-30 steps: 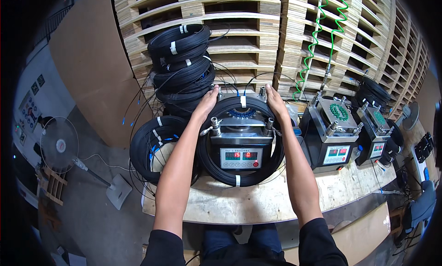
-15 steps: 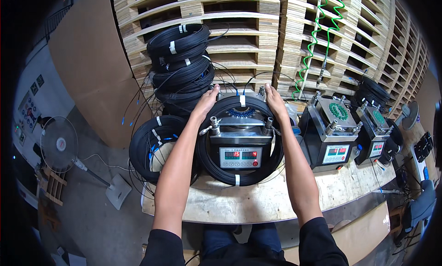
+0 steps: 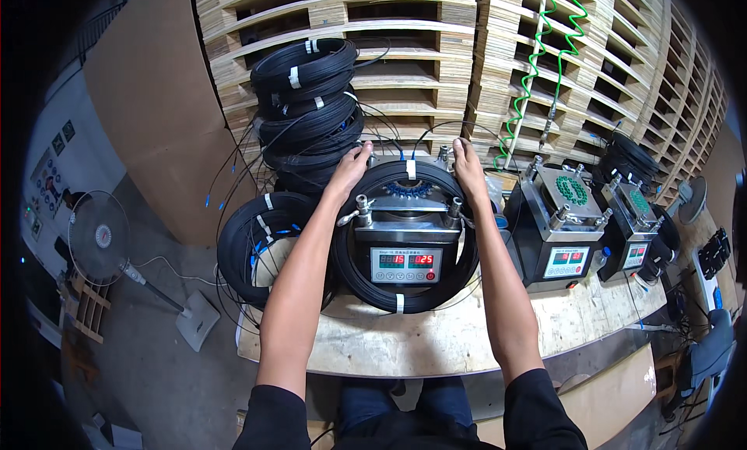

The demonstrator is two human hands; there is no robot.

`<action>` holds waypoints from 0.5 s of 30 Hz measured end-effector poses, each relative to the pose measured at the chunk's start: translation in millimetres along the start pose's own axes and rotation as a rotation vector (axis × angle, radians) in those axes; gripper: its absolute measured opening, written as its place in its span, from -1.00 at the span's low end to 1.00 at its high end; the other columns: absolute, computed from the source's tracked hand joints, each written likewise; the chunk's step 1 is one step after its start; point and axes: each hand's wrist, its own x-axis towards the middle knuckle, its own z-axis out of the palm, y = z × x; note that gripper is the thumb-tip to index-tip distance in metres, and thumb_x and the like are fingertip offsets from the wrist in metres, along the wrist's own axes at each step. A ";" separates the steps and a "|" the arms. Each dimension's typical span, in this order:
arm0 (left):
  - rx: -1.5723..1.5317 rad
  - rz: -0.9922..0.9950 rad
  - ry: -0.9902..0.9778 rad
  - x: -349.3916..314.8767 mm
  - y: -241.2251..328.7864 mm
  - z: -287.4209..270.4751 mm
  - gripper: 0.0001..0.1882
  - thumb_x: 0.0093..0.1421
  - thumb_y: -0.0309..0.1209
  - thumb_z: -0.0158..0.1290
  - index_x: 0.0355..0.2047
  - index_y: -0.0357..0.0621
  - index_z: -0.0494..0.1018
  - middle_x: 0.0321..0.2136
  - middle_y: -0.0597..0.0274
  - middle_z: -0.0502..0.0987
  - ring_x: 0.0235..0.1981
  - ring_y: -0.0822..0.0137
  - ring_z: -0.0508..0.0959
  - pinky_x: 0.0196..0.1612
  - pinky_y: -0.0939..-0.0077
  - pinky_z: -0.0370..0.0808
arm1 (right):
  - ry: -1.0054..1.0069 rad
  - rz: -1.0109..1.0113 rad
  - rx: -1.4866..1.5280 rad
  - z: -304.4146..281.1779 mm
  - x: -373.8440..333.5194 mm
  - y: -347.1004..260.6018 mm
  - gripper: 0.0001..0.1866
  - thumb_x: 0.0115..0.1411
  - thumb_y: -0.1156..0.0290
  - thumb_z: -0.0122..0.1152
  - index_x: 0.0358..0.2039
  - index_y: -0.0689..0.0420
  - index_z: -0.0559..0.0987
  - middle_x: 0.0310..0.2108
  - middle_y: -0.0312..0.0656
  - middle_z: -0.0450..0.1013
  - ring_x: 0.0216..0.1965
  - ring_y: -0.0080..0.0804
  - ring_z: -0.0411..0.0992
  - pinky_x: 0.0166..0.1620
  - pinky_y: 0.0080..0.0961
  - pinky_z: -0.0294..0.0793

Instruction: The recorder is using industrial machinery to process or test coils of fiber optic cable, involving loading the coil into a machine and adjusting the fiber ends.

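A boxy polishing machine (image 3: 406, 235) with a metal top, corner posts and a red-lit display stands in front of me. A black cable coil (image 3: 401, 303), bound with white tape, hangs around its front; two thin cables with blue ends meet the rear of its top. A ring of blue connectors (image 3: 408, 190) sits on top. My left hand (image 3: 350, 170) is beside the far left post, its fingers partly hidden. Beside the far right post (image 3: 444, 156), my right hand (image 3: 468, 170) has its fingers stretched forward, slightly apart from the post.
Black cable coils (image 3: 305, 127) are stacked behind left, with another coil (image 3: 243, 273) nearer. Two similar machines (image 3: 562, 224) with green connector rings stand right on the wooden table (image 3: 436, 345). Wooden pallets (image 3: 412, 41) rise behind; green coiled hoses (image 3: 535, 57) hang there. A fan (image 3: 101, 236) stands left.
The red digits on the near machine's display have changed. My right hand has shifted slightly right, away from the far post. My left hand and the coil are nearly unmoved.
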 end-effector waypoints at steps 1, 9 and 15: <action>-0.002 0.001 -0.006 -4.3 5.1 4.6 -0.11 0.31 0.26 -0.10 0.23 -0.41 0.32 0.06 -0.11 0.50 0.12 0.17 0.45 0.24 0.40 0.26 | 0.004 0.002 -0.005 -2.2 0.9 3.0 -0.33 0.45 -0.05 -0.13 0.22 0.35 0.36 0.05 0.14 0.48 0.09 -0.14 0.43 0.17 -0.37 0.34; 0.035 0.046 0.006 -13.1 10.2 0.3 -0.19 0.37 0.22 -0.16 0.16 -0.40 0.39 0.06 -0.11 0.52 0.14 0.20 0.44 0.24 0.42 0.25 | -0.095 0.137 -0.116 0.3 0.8 -4.4 -0.20 0.42 -0.21 -0.22 0.24 0.35 0.36 0.15 0.18 0.43 0.24 -0.10 0.35 0.28 -0.36 0.22; 0.039 0.025 -0.017 4.3 -4.1 -2.1 -0.17 0.35 0.22 -0.14 0.19 -0.40 0.36 0.10 -0.16 0.49 0.18 0.13 0.43 0.26 0.39 0.25 | -0.176 0.156 -0.056 -2.8 1.8 2.2 -0.20 0.43 -0.20 -0.25 0.28 0.34 0.32 0.21 0.16 0.37 0.28 -0.10 0.30 0.30 -0.38 0.19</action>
